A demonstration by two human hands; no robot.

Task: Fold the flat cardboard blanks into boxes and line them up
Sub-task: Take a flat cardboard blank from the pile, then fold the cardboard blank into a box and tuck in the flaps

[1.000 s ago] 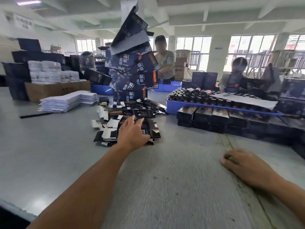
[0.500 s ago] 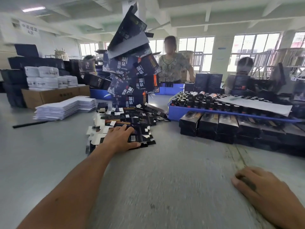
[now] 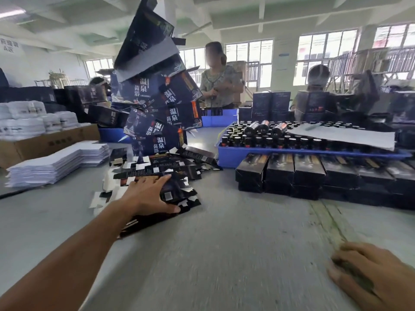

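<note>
- left hand (image 3: 148, 196) now flat w/ spread fingers on the loose pile of flat black printed cardboard blanks (image 3: 177, 187). Pile's slid closer vs a sec ago, so prob abt to grab one
- right hand (image 3: 368, 274) loosely curled on the grey table (image 3: 224, 254), holding nothing
- blue plastic tray (image 3: 292, 154) holds dark capped bottles (image 3: 269, 139); finished black boxes (image 3: 310, 173) lined up in front

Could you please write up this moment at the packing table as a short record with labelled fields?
left hand: rests on the pile of flat blanks, thumb at its near edge
right hand: lies on the grey table, holding nothing
folded boxes: lined up in rows, right of the blanks
blue tray: behind the rows, packed with bottles
leaning box stack: behind the blanks
white sheets: stacked at left
</note>
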